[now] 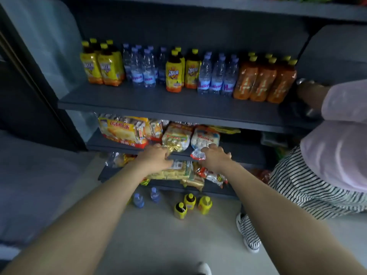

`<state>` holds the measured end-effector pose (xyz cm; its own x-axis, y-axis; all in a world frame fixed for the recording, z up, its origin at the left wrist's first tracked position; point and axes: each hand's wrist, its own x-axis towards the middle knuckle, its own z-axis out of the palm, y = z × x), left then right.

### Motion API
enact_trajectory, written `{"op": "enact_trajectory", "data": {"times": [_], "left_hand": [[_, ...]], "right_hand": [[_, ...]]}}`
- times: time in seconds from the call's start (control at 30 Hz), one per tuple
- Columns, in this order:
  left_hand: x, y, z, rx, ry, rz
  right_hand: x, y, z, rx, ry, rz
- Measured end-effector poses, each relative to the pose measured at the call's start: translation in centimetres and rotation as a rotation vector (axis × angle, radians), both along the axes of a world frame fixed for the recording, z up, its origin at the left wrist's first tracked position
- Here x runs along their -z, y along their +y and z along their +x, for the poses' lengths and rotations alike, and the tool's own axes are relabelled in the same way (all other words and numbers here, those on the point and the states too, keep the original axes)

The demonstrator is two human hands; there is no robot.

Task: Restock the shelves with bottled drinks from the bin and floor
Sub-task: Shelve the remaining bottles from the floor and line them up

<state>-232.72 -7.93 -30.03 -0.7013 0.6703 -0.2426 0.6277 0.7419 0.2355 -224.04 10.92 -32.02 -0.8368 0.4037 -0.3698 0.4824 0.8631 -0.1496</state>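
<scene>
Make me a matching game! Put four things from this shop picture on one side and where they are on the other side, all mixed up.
Things:
1. orange bottles
2. three loose yellow bottles
3. bag with gold bow
4. bag of white puffs

Places:
A. at the right hand
B. standing on the floor
C. right end of the drinks shelf
D. at the left hand

Pairs: 1-C, 2-B, 3-D, 4-A
</scene>
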Motion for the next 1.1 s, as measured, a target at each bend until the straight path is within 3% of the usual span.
{"op": "enact_trajectory", "data": {"times": [0.43, 0.87, 1.1], "left_hand": [[18.1, 6.3, 0.2, -0.101, -0.292, -0.099], [33.8, 11.0, -0.7, -0.332, -0.502, -0.150], [43.6, 12.5, -1.7, -0.280, -0.551, -0.197]], "right_hand": [[20.1, 6.6, 0.2, 0.001, -0.269, -0.195], [36.3, 12.5, 0.8, 0.115, -0.334, -0.308], [45.0, 13.2, 0.4, 0.211, -0.328, -0.370]]}}
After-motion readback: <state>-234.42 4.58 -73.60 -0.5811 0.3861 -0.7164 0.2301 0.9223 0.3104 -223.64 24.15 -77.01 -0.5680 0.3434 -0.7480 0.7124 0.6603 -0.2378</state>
